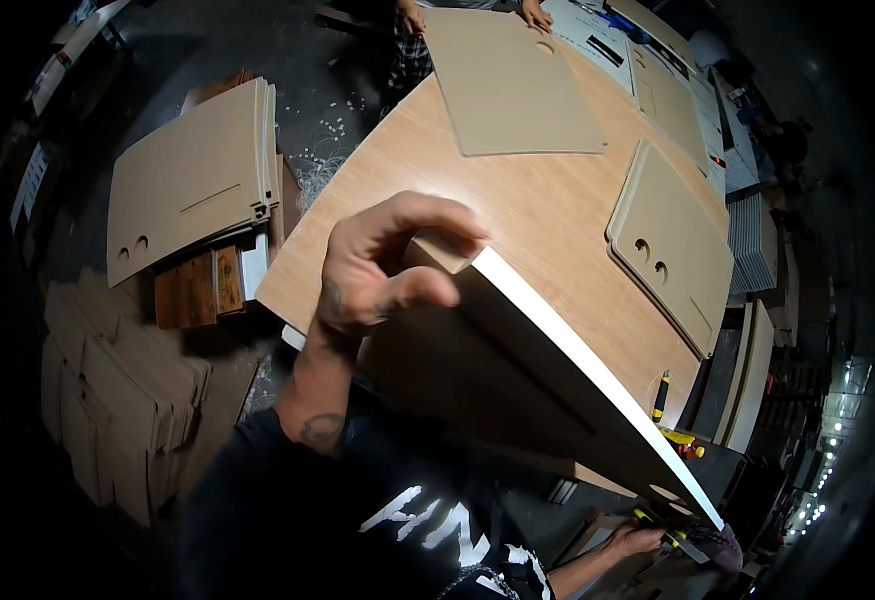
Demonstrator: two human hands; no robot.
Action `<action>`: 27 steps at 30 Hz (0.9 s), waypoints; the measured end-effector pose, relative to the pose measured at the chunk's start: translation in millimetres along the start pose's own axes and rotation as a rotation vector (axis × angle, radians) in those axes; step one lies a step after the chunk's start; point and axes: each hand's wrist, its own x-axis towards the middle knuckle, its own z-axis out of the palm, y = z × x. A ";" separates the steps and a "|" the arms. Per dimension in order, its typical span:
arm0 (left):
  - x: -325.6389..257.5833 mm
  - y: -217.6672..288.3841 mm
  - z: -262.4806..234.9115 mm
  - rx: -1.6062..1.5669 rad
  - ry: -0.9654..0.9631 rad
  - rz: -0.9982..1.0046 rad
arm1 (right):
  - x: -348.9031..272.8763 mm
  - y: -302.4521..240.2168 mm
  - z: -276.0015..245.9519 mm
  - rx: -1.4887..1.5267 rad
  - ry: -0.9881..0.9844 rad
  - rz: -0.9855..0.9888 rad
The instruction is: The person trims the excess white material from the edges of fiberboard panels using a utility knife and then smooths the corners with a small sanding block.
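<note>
My left hand (387, 265) grips the upper corner of a tan board panel (477, 370) with a white edge, held tilted on its edge over the near side of a wooden table (427, 175). The panel runs down to the lower right. There my right hand (642, 540) sits by the panel's lower corner, next to something yellow and black. Whether it grips anything is unclear.
Another person's hands (414, 15) rest on a flat tan panel (512, 85) at the table's far end. A panel with two holes (672, 245) lies at the right. A yellow-handled screwdriver (661, 395) lies at the table's edge. Panel stacks (192, 175) stand at the left, and more boards (117, 400) lie on the floor.
</note>
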 end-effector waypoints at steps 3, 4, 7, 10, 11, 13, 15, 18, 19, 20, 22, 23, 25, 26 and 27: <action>21.7 19.7 -3.8 0.071 -0.244 -0.119 | 12.7 -10.3 -11.2 -0.102 0.034 -0.022; 22.5 23.0 -2.5 0.069 -0.233 -0.139 | 13.7 -11.3 -12.7 -0.109 0.037 -0.019; 23.0 30.0 -0.5 0.091 -0.215 -0.165 | 14.0 -11.7 -13.2 -0.104 0.039 -0.018; 23.0 29.7 -1.0 0.142 -0.244 -0.125 | 14.4 -13.6 -16.1 -0.108 0.045 -0.026; 24.0 29.9 -0.2 0.153 -0.260 -0.102 | 14.8 -14.4 -16.3 -0.112 0.044 -0.026; 24.2 30.5 0.2 0.153 -0.277 -0.097 | 14.4 -15.1 -15.5 -0.116 0.045 -0.033; 23.3 32.5 -0.1 0.135 -0.278 -0.134 | 14.6 -16.5 -14.2 -0.121 0.041 -0.030; 21.3 31.3 -2.6 0.162 -0.293 -0.077 | 14.1 -15.9 -11.6 -0.123 0.034 -0.026; 20.9 30.8 -2.8 0.165 -0.294 -0.055 | 13.5 -15.3 -9.1 -0.129 0.032 -0.031; 21.6 29.2 -2.2 0.163 -0.295 -0.030 | 13.2 -15.5 -8.0 -0.127 0.032 -0.031; 22.2 26.2 -1.4 0.153 -0.295 -0.001 | 14.4 -19.1 -7.0 -0.130 0.033 -0.034; 21.8 25.8 -1.4 0.149 -0.291 0.004 | 14.4 -19.4 -5.4 -0.132 0.031 -0.034; 21.0 25.5 -2.0 0.131 -0.293 0.010 | 14.3 -19.7 -3.9 -0.133 0.029 -0.031; 20.8 26.1 -2.2 0.119 -0.300 0.011 | 13.2 -19.2 -3.9 -0.132 0.028 -0.026; 20.7 26.5 -2.6 0.107 -0.307 0.012 | 12.5 -17.9 -3.9 -0.131 0.028 -0.023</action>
